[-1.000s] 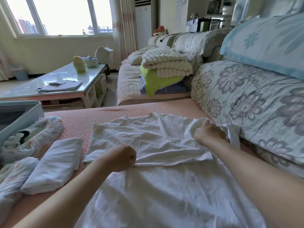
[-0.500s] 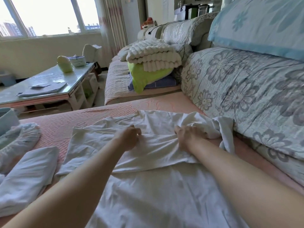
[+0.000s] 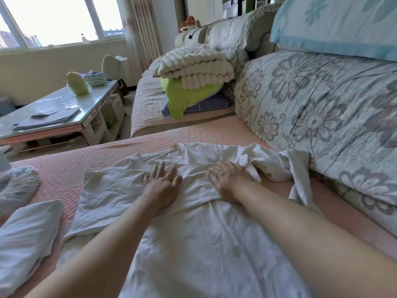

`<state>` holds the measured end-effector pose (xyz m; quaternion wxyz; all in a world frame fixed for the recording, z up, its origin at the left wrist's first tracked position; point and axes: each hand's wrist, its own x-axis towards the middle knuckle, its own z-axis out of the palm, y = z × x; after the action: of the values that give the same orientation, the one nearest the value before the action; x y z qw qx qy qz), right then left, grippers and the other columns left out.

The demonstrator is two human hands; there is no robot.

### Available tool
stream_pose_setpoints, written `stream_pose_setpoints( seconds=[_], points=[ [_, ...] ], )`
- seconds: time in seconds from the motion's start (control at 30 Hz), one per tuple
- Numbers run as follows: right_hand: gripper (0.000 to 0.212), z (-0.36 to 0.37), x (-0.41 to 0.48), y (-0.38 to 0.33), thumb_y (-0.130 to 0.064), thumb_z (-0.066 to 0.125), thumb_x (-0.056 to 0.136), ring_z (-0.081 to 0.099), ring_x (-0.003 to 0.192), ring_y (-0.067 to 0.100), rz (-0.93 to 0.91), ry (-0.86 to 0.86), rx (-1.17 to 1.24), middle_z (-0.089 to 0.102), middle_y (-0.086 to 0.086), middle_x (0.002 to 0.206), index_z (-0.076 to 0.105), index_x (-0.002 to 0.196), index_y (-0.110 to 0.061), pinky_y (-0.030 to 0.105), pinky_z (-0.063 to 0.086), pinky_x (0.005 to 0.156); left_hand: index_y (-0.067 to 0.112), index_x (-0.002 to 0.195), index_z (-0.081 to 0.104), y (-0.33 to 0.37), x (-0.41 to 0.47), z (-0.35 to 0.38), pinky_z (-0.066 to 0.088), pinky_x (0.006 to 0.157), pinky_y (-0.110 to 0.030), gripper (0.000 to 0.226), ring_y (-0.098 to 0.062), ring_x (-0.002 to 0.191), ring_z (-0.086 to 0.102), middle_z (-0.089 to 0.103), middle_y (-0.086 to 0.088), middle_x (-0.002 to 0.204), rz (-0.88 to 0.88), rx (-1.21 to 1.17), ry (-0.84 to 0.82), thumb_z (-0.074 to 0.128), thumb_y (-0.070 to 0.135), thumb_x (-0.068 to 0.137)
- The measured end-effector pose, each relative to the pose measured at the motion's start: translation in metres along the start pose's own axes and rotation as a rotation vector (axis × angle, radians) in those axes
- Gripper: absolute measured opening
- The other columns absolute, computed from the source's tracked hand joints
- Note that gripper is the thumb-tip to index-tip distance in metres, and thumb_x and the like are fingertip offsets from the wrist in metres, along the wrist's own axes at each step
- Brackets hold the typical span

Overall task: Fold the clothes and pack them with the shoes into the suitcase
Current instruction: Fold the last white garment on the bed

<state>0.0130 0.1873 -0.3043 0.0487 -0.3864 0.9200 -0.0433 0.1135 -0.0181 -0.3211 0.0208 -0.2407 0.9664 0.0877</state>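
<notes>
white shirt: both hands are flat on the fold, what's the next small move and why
Probably slide the right hand out to the bunched sleeve and fold it in. Both it and the left hand lie flat on the smoothed fold of the white shirt, while that sleeve lies crumpled against the sofa cushion.

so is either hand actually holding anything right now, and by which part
Nothing is gripped. The left hand and right hand lie flat with straight fingers on the folded-over flap of the white garment.
</notes>
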Motion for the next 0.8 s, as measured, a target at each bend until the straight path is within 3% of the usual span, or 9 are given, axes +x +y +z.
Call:
stream_pose_setpoints(
  seconds=[0.1,0.23,0.37,0.43,0.5,0.6,0.67,0.73,0.8],
  points=[
    [0.055,0.001,-0.001,0.011,-0.047,0.025,0.106,0.015,0.153,0.023,0.01,-0.058,-0.003,0.017,0.006,0.167,0.026,0.157,-0.028,0.041,0.01,0.124,0.032,0.158,0.002,0.008,-0.006,-0.005,-0.007,0.122,-0.05,0.061,-0.021,0.151,-0.018,-0.016,-0.001,0.165,0.021,0.087,0.05,0.025,0.05,0.104],
    [0.038,-0.016,-0.019,0.037,-0.028,0.047,0.095,0.05,0.122,0.029,-0.018,0.275,-0.081,0.056,0.009,0.133,0.058,0.13,-0.019,0.041,0.034,0.107,0.026,0.154,0.027,0.05,-0.02,-0.012,0.017,0.121,-0.045,0.057,-0.024,0.15,0.011,0.018,-0.004,0.163,0.275,0.01,0.258,0.045,0.025,0.1],
    [0.033,-0.043,-0.054,0.07,-0.022,0.051,0.084,0.053,0.102,0.034,0.183,0.475,-0.258,0.054,0.014,0.115,0.06,0.114,-0.013,0.041,0.042,0.086,0.024,0.128,0.055,0.123,-0.047,-0.017,0.047,0.088,-0.033,0.039,-0.017,0.11,0.054,0.056,0.002,0.126,0.476,-0.219,0.345,0.053,0.013,0.09],
    [0.036,-0.053,-0.076,0.087,-0.03,0.05,0.088,0.052,0.105,0.034,0.332,0.418,-0.284,0.048,0.016,0.122,0.051,0.12,-0.013,0.041,0.043,0.083,0.022,0.113,0.063,0.162,-0.066,-0.016,0.046,0.076,-0.027,0.025,-0.013,0.088,0.058,0.062,0.004,0.109,0.52,-0.366,0.272,0.055,0.016,0.09],
    [0.037,-0.059,-0.095,0.104,-0.035,0.047,0.095,0.056,0.107,0.033,0.44,0.353,-0.24,0.044,0.016,0.126,0.044,0.124,-0.013,0.039,0.041,0.075,0.021,0.105,0.066,0.195,-0.081,-0.01,0.05,0.076,-0.03,0.018,-0.014,0.085,0.06,0.064,0.003,0.102,0.582,-0.407,0.231,0.056,0.025,0.09],
    [0.034,-0.06,-0.112,0.125,-0.038,0.048,0.098,0.063,0.107,0.034,0.526,0.263,-0.055,0.058,0.015,0.12,0.052,0.117,-0.011,0.035,0.042,0.073,0.017,0.119,0.059,0.236,-0.1,-0.001,0.051,0.085,-0.034,0.032,-0.022,0.102,0.063,0.067,-0.004,0.113,0.521,-0.427,0.038,0.054,0.036,0.094],
    [0.035,-0.063,-0.117,0.135,-0.045,0.051,0.095,0.066,0.096,0.034,0.565,0.26,0.147,0.065,0.015,0.096,0.062,0.095,-0.012,0.027,0.042,0.061,0.019,0.133,0.05,0.257,-0.108,0.003,0.049,0.093,-0.036,0.044,-0.025,0.114,0.06,0.064,-0.006,0.123,0.449,-0.473,-0.042,0.055,0.04,0.094],
    [0.038,-0.072,-0.122,0.139,-0.045,0.057,0.092,0.058,0.072,0.03,0.591,0.311,0.339,0.053,0.007,0.071,0.053,0.071,-0.014,0.026,0.03,0.047,0.022,0.146,0.035,0.269,-0.113,0.002,0.046,0.098,-0.036,0.066,-0.027,0.123,0.056,0.058,-0.005,0.134,0.385,-0.584,-0.081,0.063,0.043,0.09],
    [0.042,-0.081,-0.125,0.137,-0.037,0.063,0.091,0.049,0.062,0.024,0.561,0.375,0.52,0.047,0.0,0.059,0.049,0.058,-0.016,0.026,0.03,0.046,0.023,0.155,0.014,0.273,-0.112,-0.003,0.047,0.095,-0.033,0.095,-0.025,0.124,0.056,0.055,-0.007,0.139,0.34,-0.75,-0.118,0.073,0.043,0.084]
  ],
)
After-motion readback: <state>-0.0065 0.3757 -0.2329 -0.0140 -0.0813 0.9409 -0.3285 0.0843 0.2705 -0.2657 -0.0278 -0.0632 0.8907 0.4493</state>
